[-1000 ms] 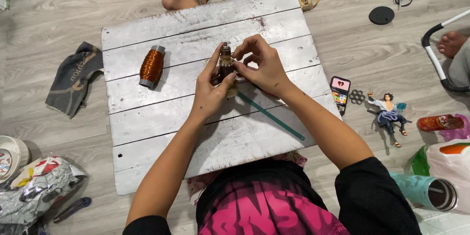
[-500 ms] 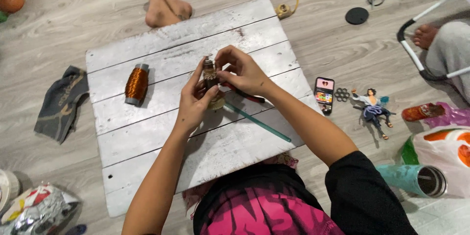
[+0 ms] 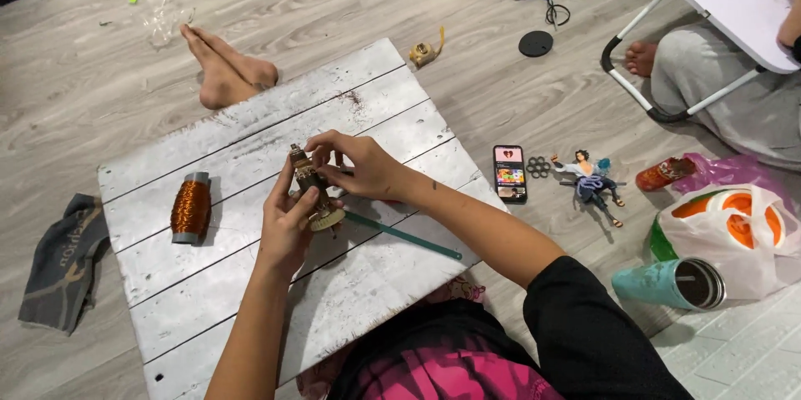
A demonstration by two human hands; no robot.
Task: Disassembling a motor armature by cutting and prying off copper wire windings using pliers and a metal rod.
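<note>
Two hands: both met at a small motor core, held just above the white plank worktop a little left of the frame's centre.
Left hand: came up from the lower middle of the frame; its grip was closed round the lower part of the core, thumb lying up along the side.
Right hand: reached in from the right; its fingertips were pinched together at the upper part of the core, though what they nipped there was too fine to see.
Core: a short upright piece, brownish, with a pale round end at the bottom; details blurred.
Handling: it looked light and rigid, small enough to slip between fingers, and any thin winding on it would probably be fragile. Judged best held by the solid body and round end, as the left hand did, leaving the top free for fingertip work.
Copper wire spool: lay on its side at the left of the worktop, well apart from the hands.
Green strip: a thin flat tool lying slantwise on the planks just beside the right forearm.
Floor, right of frame: a phone, a small figurine and a teal tumbler.
Floor, left: a grey cloth.
Top of frame: another person's bare feet.
</note>
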